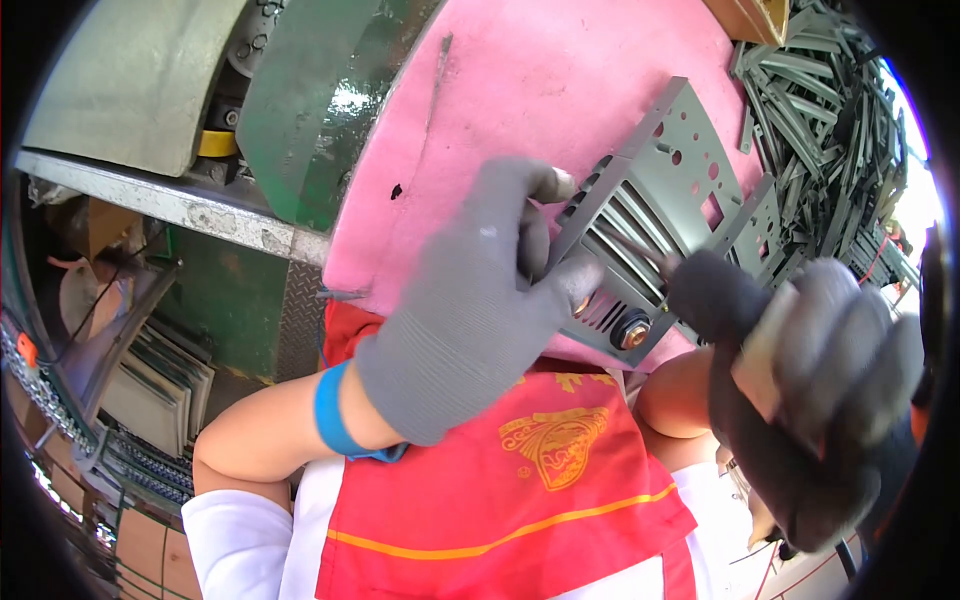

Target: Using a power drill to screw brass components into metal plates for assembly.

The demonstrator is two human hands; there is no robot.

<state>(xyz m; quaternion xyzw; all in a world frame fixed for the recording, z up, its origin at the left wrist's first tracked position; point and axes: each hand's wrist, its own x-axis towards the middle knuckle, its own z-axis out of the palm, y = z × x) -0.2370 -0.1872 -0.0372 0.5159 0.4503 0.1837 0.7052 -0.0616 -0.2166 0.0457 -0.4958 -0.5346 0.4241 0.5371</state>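
Note:
My left hand (470, 300), in a grey knit glove, is closed over the near left edge of a dark grey sheet-metal panel (650, 200). Slots, a louvred strip and round holes are cut in this panel, and it sits tilted. Gripped in my gloved right hand (835, 350) is a black power screwdriver (715, 295), slightly blurred. Its thin bit points left at the slotted face; I cannot tell whether the tip touches. Near the panel's lower edge sits a round black fitting with a brass centre (632, 330).
Pink sheeting (500, 90) covers the work surface. A heap of grey metal strips (810, 130) lies at the far right, by a cardboard box (755, 18). At the left stand a green metal plate (310, 100) and a steel-edged bench (190, 205). Below it are stacked panels (160, 390).

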